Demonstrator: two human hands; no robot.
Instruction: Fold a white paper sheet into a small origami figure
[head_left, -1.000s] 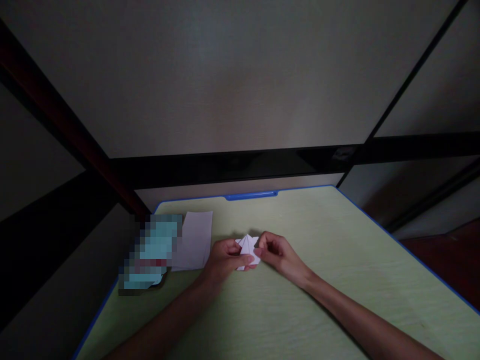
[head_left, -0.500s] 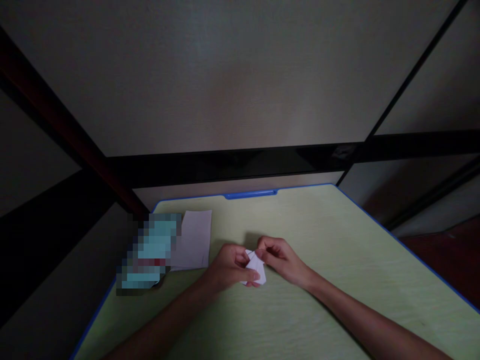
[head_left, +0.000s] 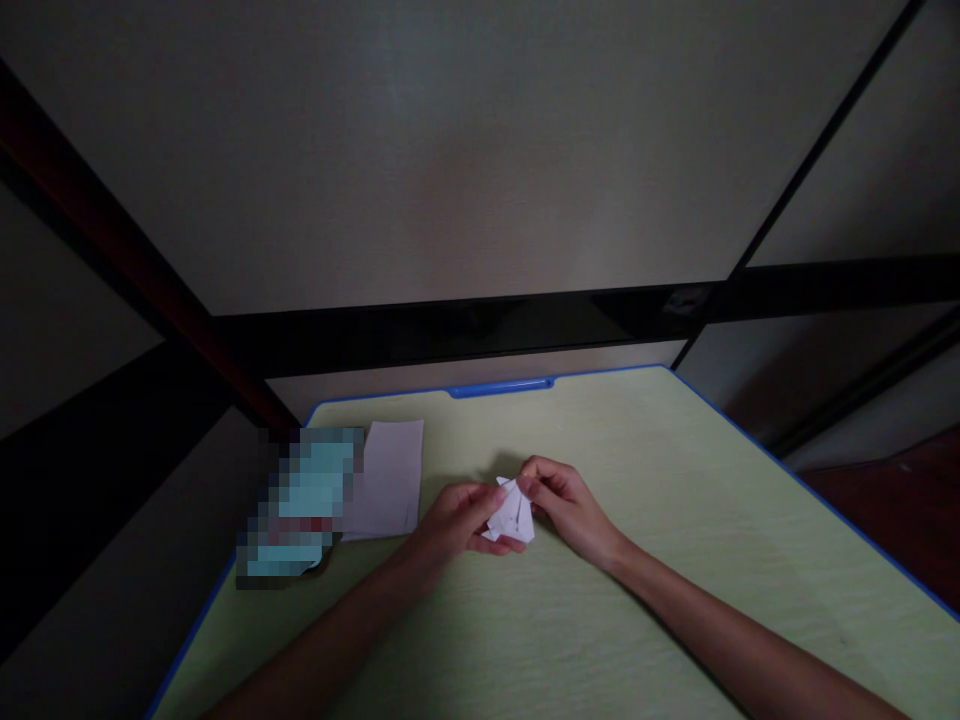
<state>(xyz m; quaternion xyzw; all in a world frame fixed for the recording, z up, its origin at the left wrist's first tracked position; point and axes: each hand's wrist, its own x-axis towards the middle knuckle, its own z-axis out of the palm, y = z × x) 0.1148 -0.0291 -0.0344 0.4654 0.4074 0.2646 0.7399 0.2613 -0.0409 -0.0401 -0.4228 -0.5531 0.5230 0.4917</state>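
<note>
A small piece of folded white paper [head_left: 513, 514] is held between both hands over the middle of the table. My left hand [head_left: 459, 515] grips it from the left, thumb on top near its upper left edge and fingers beneath. With thumb and forefinger, my right hand [head_left: 561, 498] pinches the paper's upper right corner. Creases and pointed flaps show on its face; its underside is hidden by the left fingers.
The pale table [head_left: 660, 600] has a blue rim and a blue handle-like strip [head_left: 501, 388] at its far edge. On the left lie white paper sheets [head_left: 386, 480] beside a blurred-out teal object [head_left: 304, 505]. A panelled wall [head_left: 465, 180] rises behind.
Both hands have lifted slightly away from me with the folded paper. My left thumb has moved from the paper's lower part to its upper left, uncovering more of its face.
</note>
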